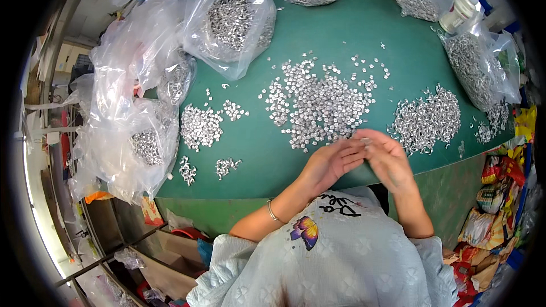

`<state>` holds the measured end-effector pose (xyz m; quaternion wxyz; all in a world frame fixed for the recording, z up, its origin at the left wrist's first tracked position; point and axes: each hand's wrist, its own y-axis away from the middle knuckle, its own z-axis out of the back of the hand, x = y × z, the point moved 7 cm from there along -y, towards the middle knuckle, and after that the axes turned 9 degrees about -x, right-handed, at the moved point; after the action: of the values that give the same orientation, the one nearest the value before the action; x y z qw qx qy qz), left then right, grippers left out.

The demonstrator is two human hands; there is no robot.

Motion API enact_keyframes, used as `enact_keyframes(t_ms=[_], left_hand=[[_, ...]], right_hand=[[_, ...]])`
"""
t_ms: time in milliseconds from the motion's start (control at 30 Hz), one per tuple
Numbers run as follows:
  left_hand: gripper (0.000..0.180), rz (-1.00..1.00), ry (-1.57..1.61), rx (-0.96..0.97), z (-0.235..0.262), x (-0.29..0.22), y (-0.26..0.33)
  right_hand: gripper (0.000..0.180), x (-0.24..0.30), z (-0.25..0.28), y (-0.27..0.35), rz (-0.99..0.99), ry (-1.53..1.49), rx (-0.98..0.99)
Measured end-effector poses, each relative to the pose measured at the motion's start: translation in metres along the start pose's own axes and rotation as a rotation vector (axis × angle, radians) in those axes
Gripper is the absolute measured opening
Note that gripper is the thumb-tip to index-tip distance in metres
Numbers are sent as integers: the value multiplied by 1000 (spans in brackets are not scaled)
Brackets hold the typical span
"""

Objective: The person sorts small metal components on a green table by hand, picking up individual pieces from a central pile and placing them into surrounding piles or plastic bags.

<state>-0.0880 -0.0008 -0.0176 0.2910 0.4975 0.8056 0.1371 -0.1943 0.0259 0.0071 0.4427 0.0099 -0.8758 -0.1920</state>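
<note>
My left hand [333, 162] and my right hand [388, 159] meet over the near edge of a green table [364, 40]. Their fingertips pinch a small silver metal piece [364, 141] between them. Just beyond the fingers lies a big loose heap of small silver pieces [321, 105]. A second heap of silver rings [426, 119] lies to the right of my right hand. A thin bangle sits on my left wrist.
Smaller silver piles [200, 126] lie at the left. Clear plastic bags of metal parts [233, 23] crowd the left side and far edge, another bag [475, 65] stands at the right with a white bottle [459, 12]. Colourful packets [500, 193] lie beside the table at lower right.
</note>
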Motion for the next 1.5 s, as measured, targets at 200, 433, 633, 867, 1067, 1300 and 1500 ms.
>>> enact_keyframes(t_ms=[200,433,633,867,1067,1300,1500], left_hand=[[30,-533,-989,-200,16,-26,26],[82,-1032,-2050,-429,5,-42,27],[84,-1155,-2148,-571,11,-63,3],[80,-1149,-1934,-575,15,-90,19],[87,-1038,-1923,-708,50,-100,28],[95,-1113,-1938,-572,36,-93,21],[88,-1162,-1899,-572,39,-97,21]], right_hand=[[20,87,59,17,802,1319,-567],[26,78,38,9,827,1575,-420],[49,68,9,-81,796,1416,-343],[53,40,8,-143,776,1616,-391],[37,23,-44,-93,780,1261,-99],[30,11,-7,-78,849,1439,-323],[20,22,-61,-58,989,1562,-211]])
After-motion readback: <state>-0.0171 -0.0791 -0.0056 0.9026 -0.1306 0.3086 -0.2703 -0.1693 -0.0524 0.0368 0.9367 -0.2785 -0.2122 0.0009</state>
